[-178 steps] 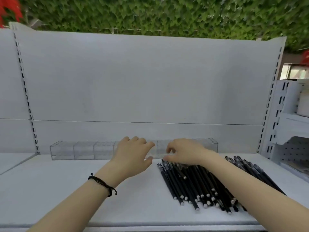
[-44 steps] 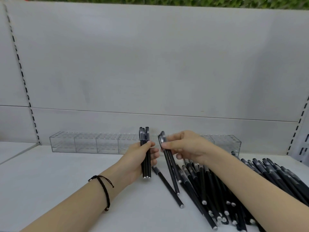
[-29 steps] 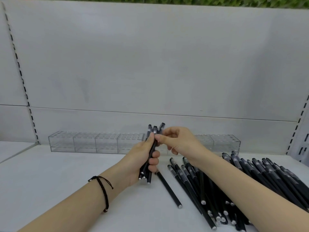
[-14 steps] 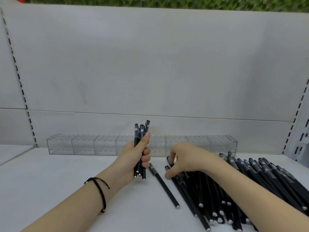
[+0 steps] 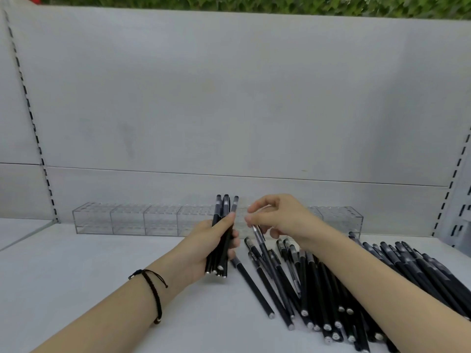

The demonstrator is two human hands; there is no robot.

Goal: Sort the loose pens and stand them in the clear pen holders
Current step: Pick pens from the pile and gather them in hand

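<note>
My left hand grips an upright bundle of several black pens, caps up, just above the shelf. My right hand pinches the cap end of one black pen that slants down toward a pile of loose black pens lying on the shelf. A single pen lies apart at the pile's left. A row of clear pen holders stands along the back of the shelf, partly hidden behind both hands, with no pens visible in it.
A second heap of black pens lies at the right. The white shelf surface is bounded by a white back panel and slotted uprights. A black cord bracelet circles my left wrist.
My right hand has lifted from the pile with one pen pinched and now holds it near the bundle. My left hand keeps the bundle upright, nearly still.
</note>
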